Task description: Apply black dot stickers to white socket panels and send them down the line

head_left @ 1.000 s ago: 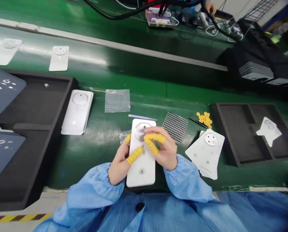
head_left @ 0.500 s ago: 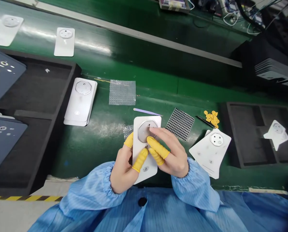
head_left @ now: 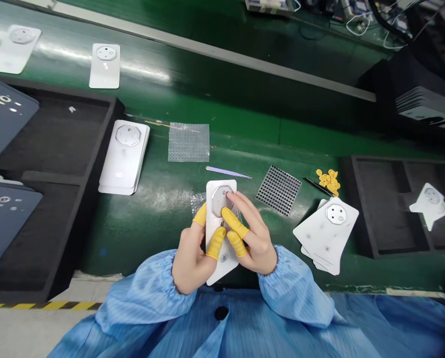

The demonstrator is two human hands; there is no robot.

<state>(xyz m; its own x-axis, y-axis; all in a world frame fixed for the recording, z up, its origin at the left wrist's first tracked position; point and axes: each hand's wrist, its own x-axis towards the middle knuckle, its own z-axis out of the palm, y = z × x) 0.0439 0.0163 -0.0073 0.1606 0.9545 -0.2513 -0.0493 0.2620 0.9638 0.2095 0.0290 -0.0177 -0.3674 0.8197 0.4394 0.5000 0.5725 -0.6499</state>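
Note:
A white phone back cover [head_left: 215,266] with an octagonal camera ring stands tilted in front of me. My left hand [head_left: 193,261], in yellow finger cots, grips its left side, thumb across the face and a finger at the edge. My right hand [head_left: 256,243] is closed against the cover from the right. Its yellow-capped index finger and thumb press on the face, while its bare fingers lie over the camera ring. A small dark mark shows between the two hands; I cannot make out what it is. Clear plastic wrap [head_left: 197,201] lies partly hidden behind the cover.
Lilac tweezers [head_left: 228,172], bubble wrap [head_left: 188,142] and a sheet of black dots [head_left: 279,191] lie beyond my hands. Stacked white covers stand left [head_left: 122,159] and right [head_left: 325,233], near yellow finger cots [head_left: 329,181]. Black trays flank the bench [head_left: 112,107] [head_left: 366,248].
The cover has turned and its right edge has shifted left, so it looks narrower. My right hand has moved left with it, fingers still on the camera ring.

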